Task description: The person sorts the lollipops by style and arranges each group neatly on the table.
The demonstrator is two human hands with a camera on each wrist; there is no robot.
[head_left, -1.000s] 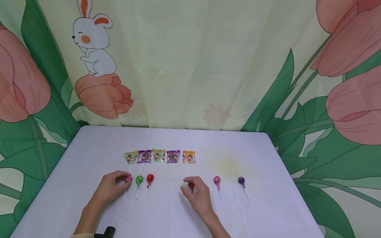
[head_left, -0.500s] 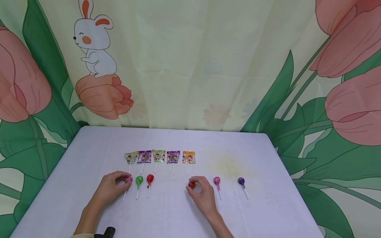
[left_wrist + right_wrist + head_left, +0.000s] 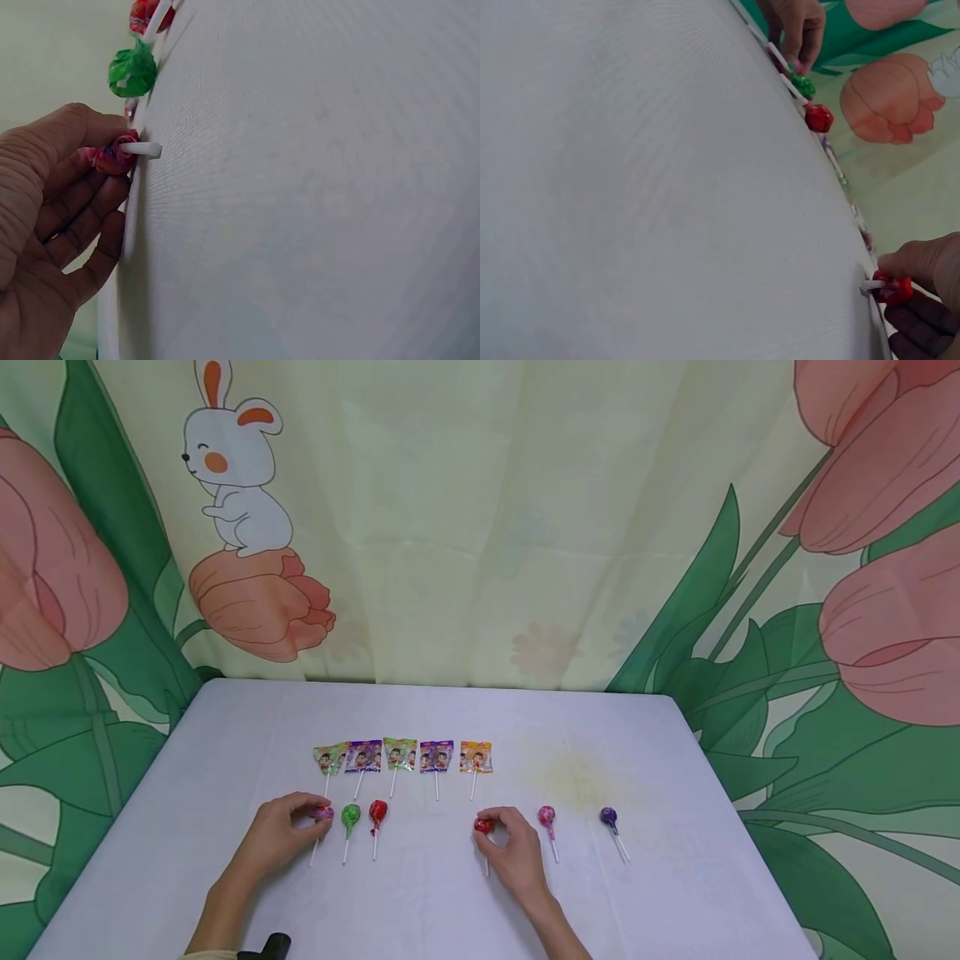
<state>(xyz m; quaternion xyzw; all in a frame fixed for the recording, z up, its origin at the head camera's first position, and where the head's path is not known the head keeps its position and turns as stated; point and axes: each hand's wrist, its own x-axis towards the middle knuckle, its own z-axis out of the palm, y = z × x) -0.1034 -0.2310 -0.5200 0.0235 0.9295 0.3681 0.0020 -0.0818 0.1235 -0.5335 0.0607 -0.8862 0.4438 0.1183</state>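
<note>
The left hand (image 3: 279,828) has its grip on a pink lollipop (image 3: 324,812), pinching the round candy. The right hand (image 3: 517,853) pinches a red lollipop (image 3: 482,827). Both are at the white worktop (image 3: 645,910), and their sticks point toward the person. Between the hands lie a green lollipop (image 3: 351,814) and another red lollipop (image 3: 378,810). Past the right hand lie another pink lollipop (image 3: 547,815) and a purple lollipop (image 3: 608,817). Farther back, five flat-wrapped lollipops (image 3: 401,753) make a row.

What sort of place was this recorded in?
Probably a staged tabletop filming spot: a white-topped table, lollipops laid out in rows, and a backdrop printed with tulips and a cartoon rabbit.
</note>
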